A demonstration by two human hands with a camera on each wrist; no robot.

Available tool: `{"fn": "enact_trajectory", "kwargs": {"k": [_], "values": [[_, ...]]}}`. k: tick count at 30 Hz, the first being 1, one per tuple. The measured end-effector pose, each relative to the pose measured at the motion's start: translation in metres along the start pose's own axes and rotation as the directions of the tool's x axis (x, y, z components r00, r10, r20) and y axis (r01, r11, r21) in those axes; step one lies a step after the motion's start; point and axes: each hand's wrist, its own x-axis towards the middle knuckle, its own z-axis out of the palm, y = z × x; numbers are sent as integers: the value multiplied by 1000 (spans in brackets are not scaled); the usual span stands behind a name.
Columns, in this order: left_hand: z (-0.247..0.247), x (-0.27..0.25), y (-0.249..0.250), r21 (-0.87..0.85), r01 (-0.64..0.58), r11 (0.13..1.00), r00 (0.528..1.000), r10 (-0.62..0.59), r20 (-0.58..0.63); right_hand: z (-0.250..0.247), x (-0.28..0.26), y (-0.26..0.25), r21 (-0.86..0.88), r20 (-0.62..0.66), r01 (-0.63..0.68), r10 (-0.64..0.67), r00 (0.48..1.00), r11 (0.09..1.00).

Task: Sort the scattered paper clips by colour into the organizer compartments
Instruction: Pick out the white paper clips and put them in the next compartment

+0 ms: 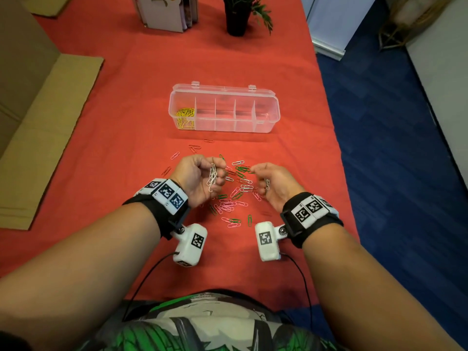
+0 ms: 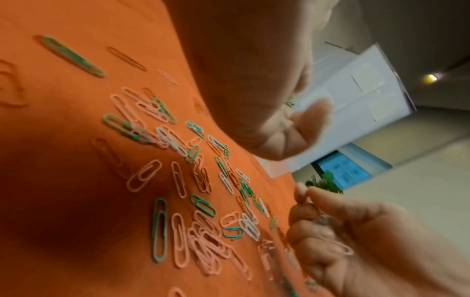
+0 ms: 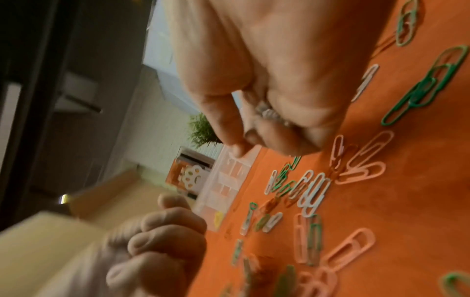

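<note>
head view: left hand [image 1: 200, 178] grips a white paper clip bunch [image 1: 212, 177]; right hand [image 1: 272, 183] clutches white clips too; organizer [image 1: 274, 115] lies far, beyond both hands, long axis left-right.

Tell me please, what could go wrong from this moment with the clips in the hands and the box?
1. The left hand holds a loose bunch of white clips above the pile; some may slip back into the mixed colours.
2. The right hand also holds a few clips, so picking more could drop them.
3. The box is clear with low dividers; only yellow clips sit in the leftmost compartment, and white ones could spill into a neighbouring compartment.
</note>
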Motion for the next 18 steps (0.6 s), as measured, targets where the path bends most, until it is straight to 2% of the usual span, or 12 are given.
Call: {"fn": "enact_trajectory", "kwargs": {"k": [2,3,4,5,6,8,9,11,14,16,18], "values": [[6,7,-2,270,-20,963,988,60,-143,2,3,4,-310,-40,60,-76,996,949],[7,10,-4,462,-37,886,968,147,-204,2,4,5,-510,-34,104,-141,989,854],[8,13,-8,640,-56,766,935,265,-235,2,4,6,-698,-5,141,-202,979,702],[7,16,-11,791,-58,609,902,372,-220,3,2,7,-824,39,167,-239,970,541],[5,18,-14,895,-41,444,886,431,-173,4,1,9,-889,84,193,-267,960,414],[3,20,-18,990,42,132,883,459,-99,5,1,16,-922,178,270,-316,932,276],[1,22,-19,997,68,35,879,471,-76,6,0,18,-926,216,299,-327,920,231],[0,26,-20,995,67,-78,872,489,-21,8,0,22,-929,282,342,-331,901,140],[-2,31,-22,983,62,-173,886,462,26,8,-3,21,-937,324,348,-306,895,25],[-3,33,-21,974,81,-213,896,443,23,5,-1,21,-941,322,339,-325,889,-2],[-4,33,-21,964,94,-249,905,425,22,2,1,20,-941,310,338,-340,888,24]]}}
